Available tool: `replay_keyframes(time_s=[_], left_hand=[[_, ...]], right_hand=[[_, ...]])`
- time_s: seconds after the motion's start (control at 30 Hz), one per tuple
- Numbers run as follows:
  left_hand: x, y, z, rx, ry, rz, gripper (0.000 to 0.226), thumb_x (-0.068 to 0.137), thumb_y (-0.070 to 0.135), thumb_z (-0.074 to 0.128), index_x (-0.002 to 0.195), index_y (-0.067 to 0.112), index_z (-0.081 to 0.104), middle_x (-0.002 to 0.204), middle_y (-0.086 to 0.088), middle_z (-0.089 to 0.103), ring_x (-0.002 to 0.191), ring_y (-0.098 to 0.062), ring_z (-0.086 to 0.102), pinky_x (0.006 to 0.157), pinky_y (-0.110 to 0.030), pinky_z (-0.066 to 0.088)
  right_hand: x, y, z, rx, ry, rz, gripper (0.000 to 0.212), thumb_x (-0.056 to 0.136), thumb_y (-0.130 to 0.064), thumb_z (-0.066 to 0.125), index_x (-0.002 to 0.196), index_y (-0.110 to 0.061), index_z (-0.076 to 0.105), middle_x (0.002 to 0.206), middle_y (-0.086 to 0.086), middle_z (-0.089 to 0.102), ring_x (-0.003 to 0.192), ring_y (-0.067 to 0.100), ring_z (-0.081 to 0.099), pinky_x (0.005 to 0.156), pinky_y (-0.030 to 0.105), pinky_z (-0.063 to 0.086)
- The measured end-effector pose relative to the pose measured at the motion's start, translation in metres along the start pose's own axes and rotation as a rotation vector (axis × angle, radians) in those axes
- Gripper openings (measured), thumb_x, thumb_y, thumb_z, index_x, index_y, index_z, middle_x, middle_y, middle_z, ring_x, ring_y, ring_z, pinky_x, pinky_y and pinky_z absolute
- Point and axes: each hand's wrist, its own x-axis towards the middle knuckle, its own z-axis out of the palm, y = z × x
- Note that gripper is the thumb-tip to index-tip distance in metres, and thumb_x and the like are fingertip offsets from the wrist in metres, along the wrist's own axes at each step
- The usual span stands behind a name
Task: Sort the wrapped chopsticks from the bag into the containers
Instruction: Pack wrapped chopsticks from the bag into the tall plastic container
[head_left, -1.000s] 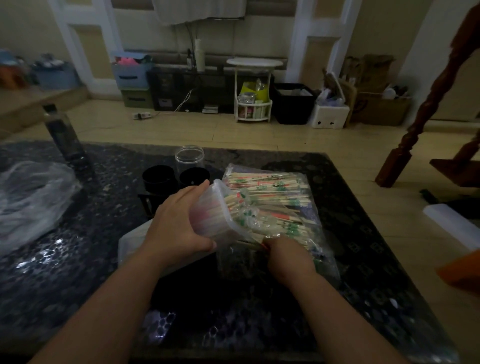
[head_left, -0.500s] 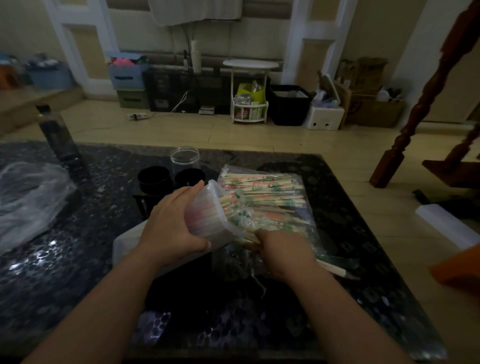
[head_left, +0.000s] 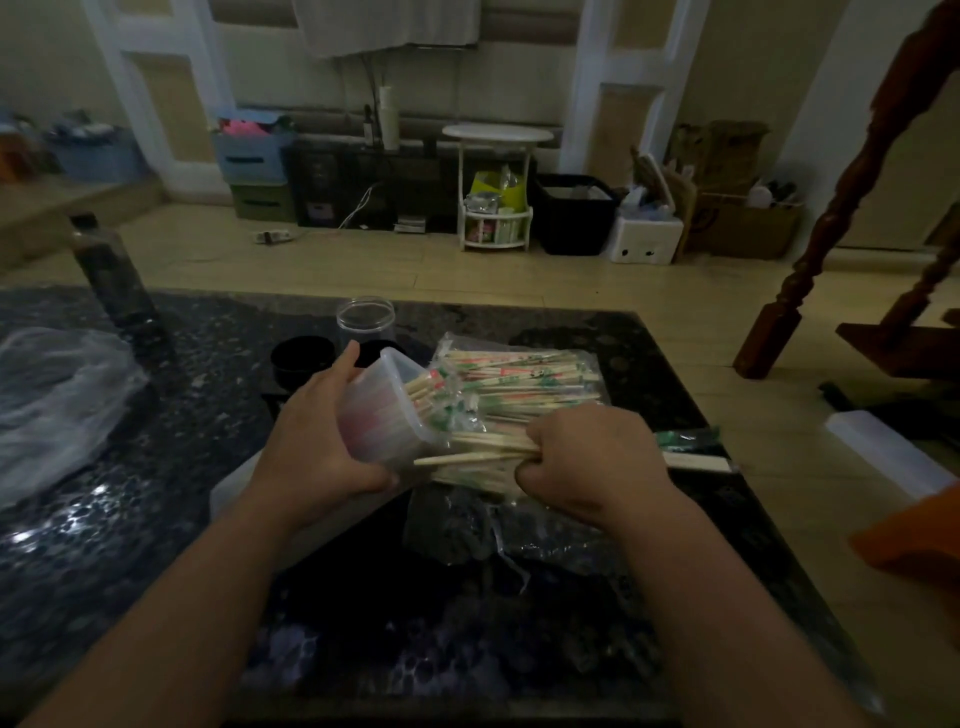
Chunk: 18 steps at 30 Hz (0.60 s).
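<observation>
the dark speckled tabletop (head_left: 197, 395) carries it all. a crumpled plastic sheet (head_left: 57, 405) lies at its left edge. near the middle lies the clear bag (head_left: 519, 374) with wrapped chopsticks inside. just left of it, the left hand (head_left: 317, 441) grips a translucent container (head_left: 379, 410), tilted with its mouth toward the bag and chopsticks already in it. the right hand (head_left: 592, 462) is fisted round a bundle of chopsticks (head_left: 467, 452), their tips pointing at the container's mouth. a dark bottle (head_left: 111, 270) stands far left. behind the container stand black cups (head_left: 301, 358) and a clear jar (head_left: 365, 317). one loose wrapped pair (head_left: 691, 449) lies right of the right hand.
</observation>
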Motion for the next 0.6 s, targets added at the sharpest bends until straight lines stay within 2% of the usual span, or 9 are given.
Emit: replay_keyframes(time_s=[0.1,0.17,0.23,0.3,0.37,0.43,0.5,0.57,0.6], left_hand=[[-0.002,0.001,0.003,0.035,-0.027,0.023,0.138,0.032,0.059,0.072,0.154,0.027,0.018,0.142,0.001,0.045,0.130,-0.021,0.042,0.105,-0.045,0.038],[-0.003,0.002,0.004,0.054,-0.043,0.042,0.137,0.031,0.059,0.071,0.154,0.027,0.018,0.141,0.000,0.046,0.128,-0.021,0.042,0.104,-0.043,0.037],[-0.003,0.002,0.004,0.058,-0.054,0.054,0.137,0.031,0.057,0.071,0.154,0.027,0.018,0.141,0.000,0.046,0.127,-0.021,0.043,0.103,-0.040,0.036],[-0.003,0.001,0.003,0.053,-0.058,0.058,0.137,0.030,0.057,0.071,0.153,0.029,0.018,0.141,-0.001,0.046,0.126,-0.022,0.043,0.102,-0.039,0.036],[-0.003,0.000,0.004,0.043,-0.057,0.047,0.135,0.029,0.056,0.071,0.151,0.036,0.016,0.142,-0.001,0.045,0.127,-0.022,0.042,0.105,-0.043,0.037],[-0.004,0.001,0.004,0.017,-0.049,0.036,0.131,0.028,0.056,0.072,0.146,0.044,0.015,0.141,-0.001,0.045,0.128,-0.023,0.042,0.106,-0.048,0.037],[-0.004,0.003,0.004,0.005,-0.056,0.020,0.132,0.028,0.053,0.074,0.147,0.045,0.017,0.141,0.001,0.044,0.128,-0.022,0.041,0.106,-0.049,0.038],[-0.004,0.006,0.003,0.027,-0.069,0.001,0.136,0.030,0.048,0.079,0.152,0.038,0.019,0.141,0.002,0.043,0.129,-0.022,0.041,0.106,-0.049,0.038],[-0.003,0.005,0.003,0.034,-0.072,-0.001,0.135,0.032,0.045,0.080,0.153,0.036,0.020,0.141,0.002,0.043,0.129,-0.023,0.041,0.106,-0.049,0.038]], right_hand=[[0.000,0.001,-0.004,0.021,0.115,-0.054,0.037,0.088,-0.051,0.053,0.064,-0.025,0.040,0.063,-0.007,0.043,0.067,0.018,0.047,0.061,0.030,0.033],[0.000,0.001,0.001,0.038,0.222,-0.088,0.044,0.085,-0.046,0.060,0.060,-0.027,0.030,0.059,-0.008,0.040,0.062,0.017,0.044,0.056,0.028,0.028],[-0.001,0.000,0.007,0.090,0.396,-0.154,0.042,0.078,-0.039,0.064,0.060,-0.030,0.027,0.057,-0.011,0.037,0.054,0.015,0.038,0.050,0.021,0.019],[-0.001,-0.004,0.012,0.192,0.512,-0.187,0.026,0.078,-0.039,0.053,0.066,-0.030,0.031,0.061,-0.013,0.036,0.054,0.014,0.035,0.048,0.019,0.016],[0.002,-0.007,0.019,0.238,0.522,-0.186,0.016,0.082,-0.038,0.043,0.072,-0.027,0.039,0.068,-0.011,0.038,0.060,0.014,0.036,0.051,0.027,0.023],[0.006,-0.009,0.026,0.215,0.543,-0.179,0.016,0.087,-0.035,0.040,0.079,-0.024,0.049,0.075,-0.010,0.041,0.068,0.013,0.036,0.060,0.030,0.031],[0.008,-0.009,0.030,0.158,0.580,-0.179,0.022,0.091,-0.033,0.040,0.088,-0.021,0.059,0.085,-0.006,0.053,0.079,0.013,0.040,0.071,0.034,0.036],[0.009,-0.007,0.031,0.096,0.604,-0.145,0.029,0.092,-0.036,0.042,0.097,-0.020,0.065,0.105,-0.001,0.060,0.097,0.019,0.046,0.084,0.035,0.032],[0.009,-0.007,0.030,0.072,0.621,-0.123,0.030,0.092,-0.037,0.043,0.100,-0.020,0.066,0.110,0.000,0.059,0.099,0.020,0.045,0.084,0.035,0.031]])
